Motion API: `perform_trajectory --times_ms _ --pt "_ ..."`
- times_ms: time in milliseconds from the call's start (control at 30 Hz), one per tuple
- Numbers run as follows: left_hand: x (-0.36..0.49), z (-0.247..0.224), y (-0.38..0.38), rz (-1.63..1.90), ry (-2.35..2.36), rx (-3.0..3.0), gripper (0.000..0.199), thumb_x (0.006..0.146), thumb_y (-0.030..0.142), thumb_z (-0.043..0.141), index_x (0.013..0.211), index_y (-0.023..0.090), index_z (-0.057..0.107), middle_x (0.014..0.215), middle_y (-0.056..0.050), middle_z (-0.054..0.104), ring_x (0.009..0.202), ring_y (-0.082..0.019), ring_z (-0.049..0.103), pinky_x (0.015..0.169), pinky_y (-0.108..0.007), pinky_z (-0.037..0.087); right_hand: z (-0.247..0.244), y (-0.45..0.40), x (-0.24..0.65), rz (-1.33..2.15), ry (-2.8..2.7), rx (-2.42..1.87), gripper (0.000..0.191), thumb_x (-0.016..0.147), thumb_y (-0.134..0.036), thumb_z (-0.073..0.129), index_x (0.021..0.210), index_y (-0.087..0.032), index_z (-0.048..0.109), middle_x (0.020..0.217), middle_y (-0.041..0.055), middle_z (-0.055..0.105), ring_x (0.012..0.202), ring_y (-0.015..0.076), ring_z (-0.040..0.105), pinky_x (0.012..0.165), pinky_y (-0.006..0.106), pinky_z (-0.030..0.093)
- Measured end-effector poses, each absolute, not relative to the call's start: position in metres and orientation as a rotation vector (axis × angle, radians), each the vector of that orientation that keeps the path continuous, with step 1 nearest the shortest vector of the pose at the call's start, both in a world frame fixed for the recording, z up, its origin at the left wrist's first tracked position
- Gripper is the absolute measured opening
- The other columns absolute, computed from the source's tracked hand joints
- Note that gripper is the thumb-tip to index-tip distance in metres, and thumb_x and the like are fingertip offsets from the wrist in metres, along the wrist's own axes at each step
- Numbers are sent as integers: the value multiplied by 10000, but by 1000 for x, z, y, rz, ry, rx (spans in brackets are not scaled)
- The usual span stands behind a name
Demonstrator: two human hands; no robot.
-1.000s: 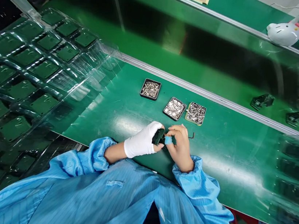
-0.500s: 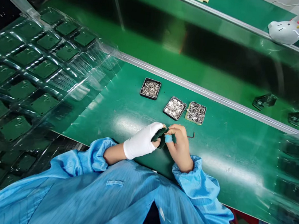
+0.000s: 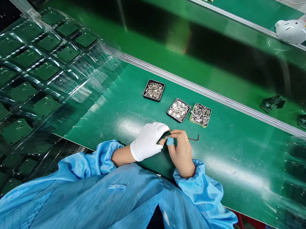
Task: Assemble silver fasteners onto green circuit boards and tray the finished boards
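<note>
My left hand (image 3: 148, 141), in a white glove with bare fingertips, is closed around a small dark green part (image 3: 163, 136), probably a plate or board. My right hand (image 3: 181, 148) is bare, with blue tape (image 3: 171, 141) round one finger. Its thumb and fingers pinch together at the part's right edge; anything small between them is hidden. Just beyond the right hand an L-shaped hex key (image 3: 195, 138) lies on the green bench top (image 3: 235, 151), partly covered by the fingers.
Three small trays of metal bits stand ahead: a left tray (image 3: 154, 90), a middle tray (image 3: 178, 110) and a right tray (image 3: 200, 114). Clear blister trays (image 3: 36, 61) with green plates are stacked at left, more (image 3: 302, 179) at right. A metal rail (image 3: 201, 92) crosses behind.
My left hand has shifted slightly right and rolled over the part, so less of it shows. My right fingers have drawn closer together, and more of the hex key is visible.
</note>
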State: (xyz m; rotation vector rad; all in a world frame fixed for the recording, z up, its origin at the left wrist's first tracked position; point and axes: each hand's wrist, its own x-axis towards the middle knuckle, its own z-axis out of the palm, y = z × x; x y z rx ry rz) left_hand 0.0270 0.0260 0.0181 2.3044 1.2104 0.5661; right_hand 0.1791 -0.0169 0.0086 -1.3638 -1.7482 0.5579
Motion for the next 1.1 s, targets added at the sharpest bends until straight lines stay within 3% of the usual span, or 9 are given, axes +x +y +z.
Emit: perform_trajectory --times_ms 333,433,600,833,967,1100 --pt "26 5 25 713 1009 2109 509 705 232 584 1166 148 383 1096 -125 525 1044 -277 541 897 -458 478 15 -6 191 751 -1738 -1402 192 822 -117 481 977 -220 527 959 56 600 925 213 589 833 354 505" --pt "24 9 31 665 953 1988 404 753 221 541 1131 158 412 1083 -105 554 1022 -242 567 894 -418 487 18 -3 189 694 -1819 -1455 243 759 -74 455 950 -211 516 939 66 590 924 229 578 833 363 501" --pt "27 14 38 548 1073 1893 188 742 160 490 928 189 500 894 -36 602 871 -210 605 800 -361 488 16 -2 183 623 -1937 -1473 306 696 -42 422 953 -190 498 952 100 580 938 261 554 842 401 491" --pt "27 11 38 586 1054 1875 181 746 192 510 927 188 521 899 -30 619 855 -199 610 778 -335 486 16 -3 184 674 -1920 -1440 277 730 -54 431 954 -199 502 949 89 576 940 249 561 834 385 487" --pt "24 12 42 554 1071 1884 202 753 201 533 955 190 530 943 -37 633 898 -210 618 824 -359 500 25 12 202 739 -1928 -1424 209 831 -112 461 999 -207 540 968 64 608 927 222 583 811 347 487" --pt "18 13 51 567 996 1879 272 778 230 567 1045 186 536 1075 -67 637 1035 -226 610 933 -396 484 24 51 221 436 -2053 -1573 200 866 -111 454 957 -188 614 953 87 641 913 253 572 823 386 448"
